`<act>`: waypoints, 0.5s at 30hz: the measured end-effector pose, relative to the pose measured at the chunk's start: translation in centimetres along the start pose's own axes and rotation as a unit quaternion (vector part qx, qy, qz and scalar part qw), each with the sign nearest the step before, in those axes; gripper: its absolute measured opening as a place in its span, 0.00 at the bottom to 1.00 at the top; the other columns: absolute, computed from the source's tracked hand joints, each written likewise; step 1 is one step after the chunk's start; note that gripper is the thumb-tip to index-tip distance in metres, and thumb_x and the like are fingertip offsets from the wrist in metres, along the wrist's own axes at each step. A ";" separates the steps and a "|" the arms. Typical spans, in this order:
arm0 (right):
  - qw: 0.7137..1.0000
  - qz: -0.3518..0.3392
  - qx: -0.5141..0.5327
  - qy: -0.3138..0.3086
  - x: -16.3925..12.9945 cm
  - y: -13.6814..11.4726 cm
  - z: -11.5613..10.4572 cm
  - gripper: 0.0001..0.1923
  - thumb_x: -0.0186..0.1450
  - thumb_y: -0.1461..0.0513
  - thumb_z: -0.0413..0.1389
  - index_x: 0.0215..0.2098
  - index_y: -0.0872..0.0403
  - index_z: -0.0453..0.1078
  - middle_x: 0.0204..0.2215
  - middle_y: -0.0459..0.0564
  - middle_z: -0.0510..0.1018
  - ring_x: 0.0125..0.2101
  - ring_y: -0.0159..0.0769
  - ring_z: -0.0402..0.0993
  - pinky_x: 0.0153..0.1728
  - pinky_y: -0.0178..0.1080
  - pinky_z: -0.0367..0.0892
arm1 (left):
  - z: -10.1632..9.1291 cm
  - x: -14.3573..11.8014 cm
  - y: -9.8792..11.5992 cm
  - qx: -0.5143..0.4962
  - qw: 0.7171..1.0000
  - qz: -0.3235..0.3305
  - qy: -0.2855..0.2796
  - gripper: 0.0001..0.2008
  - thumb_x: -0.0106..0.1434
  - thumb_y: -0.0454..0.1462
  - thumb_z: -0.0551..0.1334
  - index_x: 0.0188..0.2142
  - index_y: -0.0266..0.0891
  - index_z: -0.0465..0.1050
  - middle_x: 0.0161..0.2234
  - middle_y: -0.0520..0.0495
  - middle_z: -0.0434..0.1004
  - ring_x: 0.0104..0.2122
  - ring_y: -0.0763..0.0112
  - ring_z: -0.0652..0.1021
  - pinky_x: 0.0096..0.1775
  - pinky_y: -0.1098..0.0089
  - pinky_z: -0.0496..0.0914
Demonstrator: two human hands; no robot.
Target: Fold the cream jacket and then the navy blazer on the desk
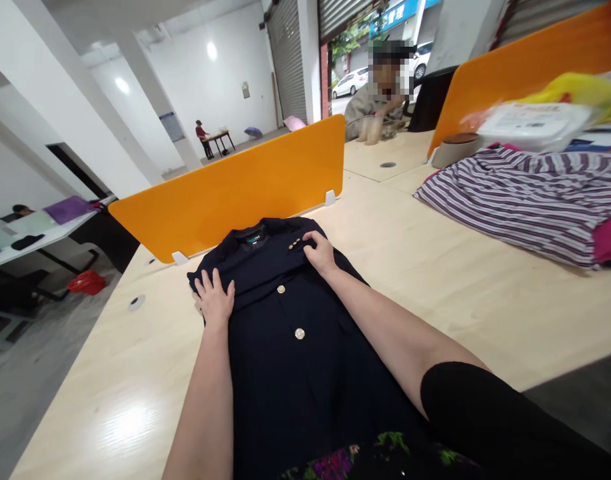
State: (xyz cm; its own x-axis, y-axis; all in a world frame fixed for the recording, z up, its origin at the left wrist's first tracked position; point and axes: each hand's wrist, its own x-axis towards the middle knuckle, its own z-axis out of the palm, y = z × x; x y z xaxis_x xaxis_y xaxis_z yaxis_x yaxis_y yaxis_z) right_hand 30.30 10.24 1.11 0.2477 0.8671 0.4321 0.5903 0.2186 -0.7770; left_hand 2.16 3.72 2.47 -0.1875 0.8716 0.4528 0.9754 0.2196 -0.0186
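A dark navy garment [290, 360] with gold buttons lies flat on the pale wooden table [135, 387], collar toward the orange divider. My left hand [214, 297] rests palm down, fingers spread, on the garment's left shoulder. My right hand [319, 252] presses on the right shoulder area, its fingertips beside a pair of small gold buttons [294, 244] near the collar. Two more gold buttons [299, 333] run down the front between my forearms. Neither hand grips the cloth.
An orange divider [225, 193] stands right behind the garment. A striped cloth [525, 200] and a plastic-wrapped package [535, 123] lie at the right. Another person [380, 100] sits at the far table end. A red bag [86, 282] lies on the floor to the left.
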 end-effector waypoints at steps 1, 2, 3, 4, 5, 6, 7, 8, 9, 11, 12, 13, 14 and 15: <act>0.999 0.017 -0.028 -0.007 -0.1 -0.2 -0.3 0.22 0.55 0.64 0.44 0.46 0.52 0.71 0.42 0.48 0.79 0.39 0.41 0.74 0.43 0.40 0.68 | 0.1 0.1 -0.2 0.000 1.000 -0.003 -0.005 0.32 0.66 0.50 0.48 0.66 0.39 0.51 0.67 0.38 0.47 0.64 0.45 0.51 0.59 0.46 0.53; 0.997 0.036 -0.060 -0.025 0.0 -0.4 -0.5 0.21 0.56 0.64 0.45 0.44 0.51 0.71 0.40 0.48 0.79 0.38 0.42 0.74 0.41 0.41 0.68 | 0.1 0.2 -0.3 0.000 1.000 -0.004 -0.013 0.33 0.66 0.50 0.49 0.66 0.40 0.50 0.67 0.40 0.46 0.64 0.45 0.50 0.60 0.46 0.53; 0.992 0.056 -0.097 -0.055 0.0 -0.7 -0.8 0.19 0.56 0.64 0.47 0.43 0.49 0.72 0.39 0.48 0.79 0.38 0.42 0.74 0.40 0.41 0.68 | 0.2 0.3 -0.4 -0.003 1.000 -0.004 -0.031 0.33 0.65 0.51 0.49 0.66 0.41 0.49 0.68 0.41 0.46 0.65 0.45 0.50 0.60 0.45 0.52; 0.984 0.074 -0.135 -0.092 0.1 -1.0 -1.0 0.17 0.56 0.65 0.48 0.41 0.48 0.73 0.39 0.48 0.79 0.38 0.43 0.74 0.38 0.41 0.68 | 0.2 0.5 -0.4 -0.006 0.998 -0.005 -0.060 0.33 0.65 0.52 0.49 0.66 0.43 0.50 0.68 0.42 0.46 0.65 0.45 0.49 0.60 0.44 0.51; 0.972 0.090 -0.174 -0.132 0.2 -1.3 -1.2 0.16 0.56 0.65 0.50 0.39 0.48 0.74 0.38 0.48 0.79 0.39 0.44 0.74 0.38 0.41 0.68 | 0.3 0.6 -0.5 -0.010 0.996 -0.006 -0.093 0.33 0.65 0.52 0.48 0.66 0.44 0.51 0.67 0.43 0.47 0.65 0.45 0.50 0.60 0.44 0.50; 0.957 0.104 -0.211 -0.169 0.3 -1.7 -1.5 0.14 0.56 0.65 0.51 0.37 0.47 0.74 0.38 0.49 0.79 0.39 0.44 0.74 0.39 0.43 0.67 | 0.4 0.8 -0.6 -0.014 0.992 -0.007 -0.126 0.32 0.65 0.53 0.48 0.65 0.45 0.53 0.67 0.44 0.49 0.65 0.45 0.50 0.60 0.43 0.49; 0.945 0.108 -0.246 -0.188 0.3 -2.1 -1.7 0.14 0.56 0.65 0.52 0.37 0.48 0.74 0.38 0.51 0.79 0.40 0.46 0.74 0.40 0.45 0.67 | 0.5 0.9 -0.7 -0.017 0.988 -0.007 -0.152 0.31 0.65 0.53 0.47 0.64 0.47 0.55 0.66 0.45 0.51 0.64 0.46 0.51 0.60 0.42 0.48; 0.938 0.101 -0.277 -0.183 0.2 -2.4 -1.8 0.13 0.57 0.65 0.52 0.39 0.49 0.75 0.39 0.53 0.78 0.41 0.47 0.73 0.42 0.48 0.66 | 0.6 1.0 -0.7 -0.018 0.985 -0.005 -0.169 0.31 0.65 0.53 0.46 0.64 0.48 0.56 0.66 0.46 0.52 0.64 0.46 0.51 0.60 0.41 0.48; 0.937 0.080 -0.302 -0.155 0.0 -2.8 -1.9 0.14 0.59 0.65 0.51 0.41 0.51 0.74 0.41 0.56 0.78 0.43 0.49 0.72 0.45 0.51 0.64 | 0.7 1.1 -0.7 -0.017 0.984 -0.003 -0.175 0.30 0.65 0.54 0.46 0.63 0.48 0.57 0.66 0.46 0.53 0.64 0.46 0.52 0.60 0.41 0.47; 0.944 -0.006 -0.323 -0.068 -0.5 -3.0 -1.9 0.17 0.63 0.63 0.48 0.47 0.55 0.72 0.48 0.62 0.74 0.51 0.53 0.66 0.51 0.57 0.58 | 0.8 1.2 -0.8 -0.013 0.985 0.001 -0.175 0.30 0.65 0.53 0.46 0.63 0.48 0.58 0.66 0.46 0.53 0.64 0.47 0.52 0.59 0.40 0.47; 0.945 -0.062 -0.320 -0.036 -0.7 -2.9 -1.7 0.19 0.65 0.62 0.46 0.51 0.56 0.70 0.53 0.63 0.70 0.55 0.55 0.61 0.54 0.59 0.53 | 0.9 1.2 -0.8 -0.011 0.985 0.002 -0.174 0.30 0.65 0.53 0.47 0.63 0.48 0.58 0.66 0.46 0.53 0.64 0.47 0.52 0.59 0.40 0.47; 0.942 -0.115 -0.313 -0.028 -0.9 -2.5 -1.4 0.21 0.67 0.60 0.44 0.55 0.56 0.67 0.58 0.62 0.66 0.59 0.55 0.55 0.57 0.60 0.48 | 0.9 1.2 -0.8 -0.008 0.985 0.003 -0.172 0.29 0.65 0.53 0.47 0.62 0.48 0.58 0.66 0.45 0.53 0.64 0.46 0.52 0.59 0.39 0.47; 0.938 -0.153 -0.306 -0.049 -1.1 -2.0 -1.0 0.23 0.68 0.58 0.43 0.58 0.54 0.64 0.61 0.59 0.62 0.62 0.54 0.50 0.58 0.62 0.44 | 0.9 1.1 -0.7 -0.005 0.985 0.003 -0.171 0.29 0.65 0.53 0.47 0.62 0.48 0.58 0.66 0.45 0.54 0.64 0.46 0.53 0.59 0.39 0.47; 0.932 -0.172 -0.304 -0.093 -1.1 -1.5 -0.6 0.24 0.69 0.56 0.42 0.61 0.52 0.62 0.63 0.56 0.59 0.63 0.53 0.47 0.59 0.63 0.40 | 0.9 1.0 -0.7 -0.004 0.986 0.003 -0.169 0.29 0.65 0.53 0.47 0.63 0.48 0.58 0.65 0.45 0.54 0.64 0.46 0.53 0.59 0.39 0.48</act>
State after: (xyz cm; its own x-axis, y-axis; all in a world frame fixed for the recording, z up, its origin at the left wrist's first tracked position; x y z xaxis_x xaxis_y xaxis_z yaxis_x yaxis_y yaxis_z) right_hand 29.59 8.67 2.01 -0.1406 0.8672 0.4777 0.9506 0.2531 -0.1798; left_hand 1.16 4.88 2.10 -0.2072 0.9698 0.1289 0.9775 0.2105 -0.0124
